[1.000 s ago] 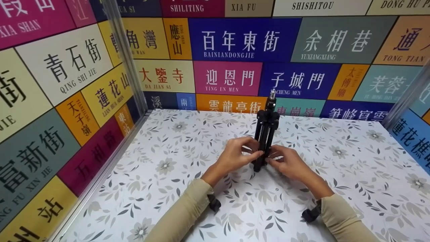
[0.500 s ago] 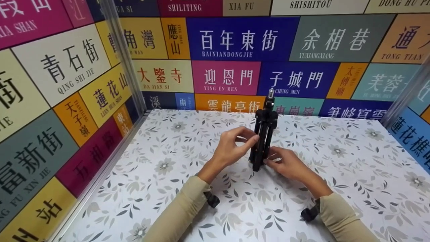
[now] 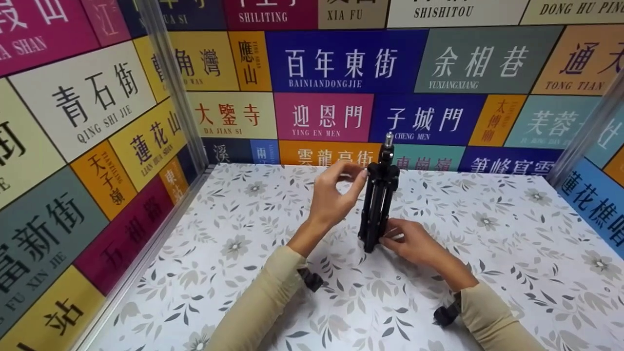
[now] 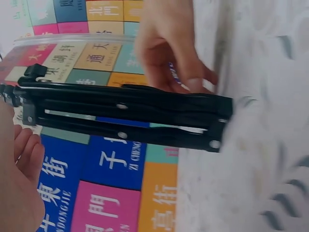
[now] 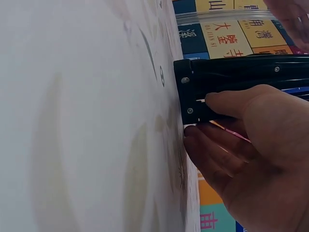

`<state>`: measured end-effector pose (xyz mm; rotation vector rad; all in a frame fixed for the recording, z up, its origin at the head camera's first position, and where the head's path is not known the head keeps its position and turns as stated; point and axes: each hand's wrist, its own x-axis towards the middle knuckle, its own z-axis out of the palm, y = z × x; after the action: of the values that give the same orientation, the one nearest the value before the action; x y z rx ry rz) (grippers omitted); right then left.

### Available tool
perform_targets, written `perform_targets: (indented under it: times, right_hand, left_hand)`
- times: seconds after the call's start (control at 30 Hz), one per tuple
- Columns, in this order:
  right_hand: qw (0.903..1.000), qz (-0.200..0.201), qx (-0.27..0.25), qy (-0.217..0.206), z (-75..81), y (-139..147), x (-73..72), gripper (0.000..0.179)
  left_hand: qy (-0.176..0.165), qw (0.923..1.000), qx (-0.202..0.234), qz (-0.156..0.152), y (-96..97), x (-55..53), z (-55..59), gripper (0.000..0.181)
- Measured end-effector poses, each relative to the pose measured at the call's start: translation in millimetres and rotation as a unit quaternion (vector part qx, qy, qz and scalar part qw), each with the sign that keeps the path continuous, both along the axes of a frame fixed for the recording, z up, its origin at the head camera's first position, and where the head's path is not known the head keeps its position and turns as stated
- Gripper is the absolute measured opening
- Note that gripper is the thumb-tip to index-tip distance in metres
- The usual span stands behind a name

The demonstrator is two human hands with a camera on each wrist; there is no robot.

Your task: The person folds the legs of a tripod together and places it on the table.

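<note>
A folded black tripod [image 3: 374, 209] stands nearly upright on the patterned tabletop, its silver screw at the top. My left hand [image 3: 327, 200] is at the tripod's upper left, thumb and forefinger curled in to the hub; the left wrist view shows its other fingers [image 4: 30, 147] bent beside the collar, with the fingertips at the hub out of that view. Low down, my right hand [image 3: 417, 243] pinches the foot end. In the right wrist view its thumb [image 5: 231, 102] lies on the leg ends, with the other fingers curled below them.
The tabletop [image 3: 273, 282] has a grey leaf and flower print. Behind it and to the left rise walls [image 3: 324, 114] of coloured street-name panels, joined by a clear corner strip [image 3: 178, 92]. Black wrist mounts [image 3: 312, 279] sit under both sleeves.
My left hand has moved up from the lower legs to the tripod's hub. My right hand stays at the foot end. The tripod has stayed nearly in place.
</note>
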<state>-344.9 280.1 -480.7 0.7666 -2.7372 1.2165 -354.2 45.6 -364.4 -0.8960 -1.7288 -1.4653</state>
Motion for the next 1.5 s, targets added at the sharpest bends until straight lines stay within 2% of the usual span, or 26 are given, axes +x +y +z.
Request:
perform_targets:
  times: [0.1, 0.17, 0.33, 0.5, 0.77, 1.0, 1.2, 1.3, 1.43, 1.5]
  right_hand:
    - [0.9999, 0.005, -0.002, 0.011, -0.4, -2, -0.4, 0.023]
    - [0.9999, 0.008, -0.004, 0.014, -0.2, -4, -0.7, 0.023]
    - [0.9998, 0.007, -0.001, 0.016, 0.5, -4, -0.1, 0.023]
    - [0.9998, 0.001, 0.002, 0.017, 1.8, -3, 0.8, 0.022]
    - [0.9996, -0.014, 0.012, 0.02, 4.7, -3, 1.9, 0.021]
    - [0.9995, 0.012, 0.008, 0.029, 8.2, 4, 4.2, 0.024]
    - [0.9999, -0.005, 0.011, 0.003, 17.8, 19, 6.1, 0.023]
    - [0.9998, -0.013, 0.013, -0.009, 22.7, 30, 6.4, 0.023]
    - [0.9997, -0.018, 0.016, -0.002, 28.7, 49, 6.7, 0.025]
    - [0.9996, -0.023, 0.016, 0.005, 30.9, 57, 6.9, 0.025]
  left_hand:
    - [0.022, 0.9997, 0.0, -0.012, 5.5, -9.2, 12.7, 0.011]
    - [0.025, 0.9994, -0.012, -0.019, 9.0, -16.3, 20.0, 0.018]
    - [0.002, 0.997, -0.071, -0.031, 15.5, -26.8, 33.9, 0.043]
    - [-0.02, 0.9941, -0.092, -0.053, 20.5, -27.6, 41.2, 0.046]
    - [-0.013, 0.9941, -0.091, -0.058, 20.5, -24.5, 45.0, 0.041]
    - [-0.003, 0.9941, -0.096, -0.049, 16.9, -22.5, 45.9, 0.039]
    - [-0.013, 0.9959, -0.071, -0.054, 9.2, -19.7, 46.1, 0.036]
    - [-0.027, 0.9967, -0.048, -0.06, 3.6, -9.5, 48.9, 0.033]
    - [-0.044, 0.9959, -0.02, -0.076, -5.4, 6.0, 52.0, 0.03]
    - [-0.052, 0.9951, -0.008, -0.083, -9.9, 7.8, 49.2, 0.03]
